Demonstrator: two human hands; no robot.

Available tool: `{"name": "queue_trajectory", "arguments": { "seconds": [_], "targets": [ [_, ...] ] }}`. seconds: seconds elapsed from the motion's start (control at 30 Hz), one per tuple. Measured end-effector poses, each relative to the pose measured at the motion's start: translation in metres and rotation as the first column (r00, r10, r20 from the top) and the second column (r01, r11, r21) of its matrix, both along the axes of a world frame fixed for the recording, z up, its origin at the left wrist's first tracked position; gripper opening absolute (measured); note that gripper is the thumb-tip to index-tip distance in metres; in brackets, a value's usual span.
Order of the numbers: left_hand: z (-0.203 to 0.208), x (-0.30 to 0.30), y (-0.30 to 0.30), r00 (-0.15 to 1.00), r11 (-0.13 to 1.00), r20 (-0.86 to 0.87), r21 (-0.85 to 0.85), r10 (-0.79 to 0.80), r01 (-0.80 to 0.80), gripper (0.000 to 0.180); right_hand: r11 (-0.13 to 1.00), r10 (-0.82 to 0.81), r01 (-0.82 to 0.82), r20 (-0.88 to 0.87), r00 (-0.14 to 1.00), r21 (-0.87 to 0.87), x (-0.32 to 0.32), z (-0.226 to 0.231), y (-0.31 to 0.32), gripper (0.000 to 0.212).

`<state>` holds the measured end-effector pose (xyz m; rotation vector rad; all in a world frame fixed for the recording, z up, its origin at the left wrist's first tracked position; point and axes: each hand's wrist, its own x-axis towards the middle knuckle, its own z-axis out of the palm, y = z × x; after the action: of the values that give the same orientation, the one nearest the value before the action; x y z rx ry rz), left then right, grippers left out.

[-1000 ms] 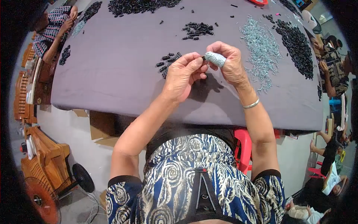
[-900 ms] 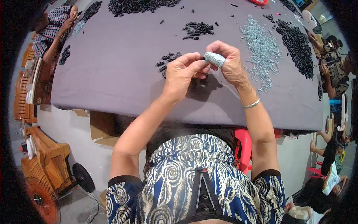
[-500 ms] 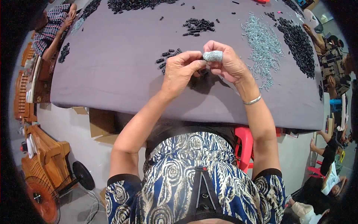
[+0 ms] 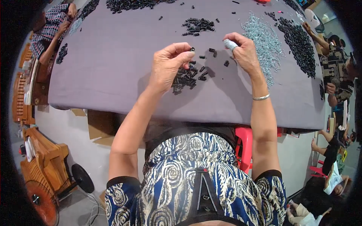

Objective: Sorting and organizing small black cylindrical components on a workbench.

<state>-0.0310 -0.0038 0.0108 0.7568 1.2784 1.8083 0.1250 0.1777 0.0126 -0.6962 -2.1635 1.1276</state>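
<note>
Between the thumb and forefinger of my left hand is a small black cylindrical piece, its round end showing. Below those fingers lies a loose pile of similar black pieces, with a few scattered to its right. My right hand hovers beside the left edge of a wide spread of small silvery pieces. A pale speckled wrap covers one of its digits. Its fingers are curled together, and whatever they may pinch is too small to make out. The two hands are apart.
A grey cloth covers the table. Another black heap lies farther off, and a large one is at the right. People sit at the left and right edges, one hand touching the right heap. A red chair stands below.
My hands have separated: the left moved slightly left, keeping a black piece, and the right drew away toward the silvery pieces. The black pile beneath is now more exposed.
</note>
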Motion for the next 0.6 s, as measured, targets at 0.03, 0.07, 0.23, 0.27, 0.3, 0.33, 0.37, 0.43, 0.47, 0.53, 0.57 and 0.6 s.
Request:
{"name": "queue_trajectory", "arguments": {
  "seconds": [0.03,0.07,0.23,0.27,0.3,0.33,0.37,0.43,0.47,0.53,0.57,0.6],
  "targets": [
    [-0.001,-0.001,0.000,0.999,1.000,-0.037,0.017,-0.005,0.006,0.016,1.000,0.003,-0.003,0.002,1.000,0.002,0.000,0.000,0.000,0.011],
    [-0.002,-0.002,-0.001,0.999,1.000,-0.035,0.019,-0.002,0.003,0.016,0.996,0.017,-0.022,0.060,0.998,0.082,0.000,0.000,-0.002,0.010],
    [-0.003,-0.007,-0.001,0.994,0.999,-0.102,-0.007,0.040,-0.041,0.015,0.914,0.055,-0.123,0.182,0.982,0.387,-0.002,0.002,-0.012,0.011],
    [-0.004,-0.008,-0.001,0.994,0.999,-0.102,-0.006,0.042,-0.043,0.015,0.938,0.079,-0.139,0.194,0.978,0.318,-0.001,0.004,-0.014,0.016],
    [-0.005,-0.009,-0.001,0.991,0.999,-0.134,-0.027,0.029,-0.032,0.015,0.937,0.080,-0.141,0.194,0.978,0.319,-0.001,0.003,-0.013,0.016],
    [-0.006,-0.009,-0.001,0.986,0.999,-0.165,-0.048,0.014,-0.022,0.014,0.926,0.066,-0.132,0.194,0.979,0.354,-0.001,0.002,-0.012,0.015],
    [-0.005,-0.008,-0.001,0.986,0.999,-0.165,-0.047,0.015,-0.024,0.014,0.913,0.051,-0.124,0.193,0.980,0.388,-0.001,0.000,-0.011,0.014],
    [-0.003,-0.005,-0.001,0.986,0.992,-0.167,-0.123,0.002,-0.023,0.015,0.909,0.063,-0.144,0.213,0.975,0.390,-0.002,-0.006,-0.009,0.014],
    [-0.003,-0.004,-0.001,0.986,0.992,-0.166,-0.123,0.002,-0.023,0.015,0.905,0.075,-0.165,0.233,0.970,0.392,-0.002,-0.008,-0.008,0.015],
    [-0.002,-0.004,-0.002,0.983,0.988,-0.181,-0.157,-0.027,-0.002,0.017,0.903,0.073,-0.165,0.236,0.969,0.398,-0.005,-0.005,-0.013,0.016],
    [-0.002,-0.003,-0.003,0.983,0.987,-0.181,-0.158,-0.025,-0.003,0.017,0.900,0.069,-0.163,0.238,0.969,0.404,-0.006,-0.004,-0.015,0.018],
    [-0.001,-0.002,-0.002,0.983,0.987,-0.178,-0.159,-0.034,0.006,0.017,0.900,0.069,-0.163,0.239,0.969,0.403,-0.007,-0.005,-0.015,0.018]
  ]
}}
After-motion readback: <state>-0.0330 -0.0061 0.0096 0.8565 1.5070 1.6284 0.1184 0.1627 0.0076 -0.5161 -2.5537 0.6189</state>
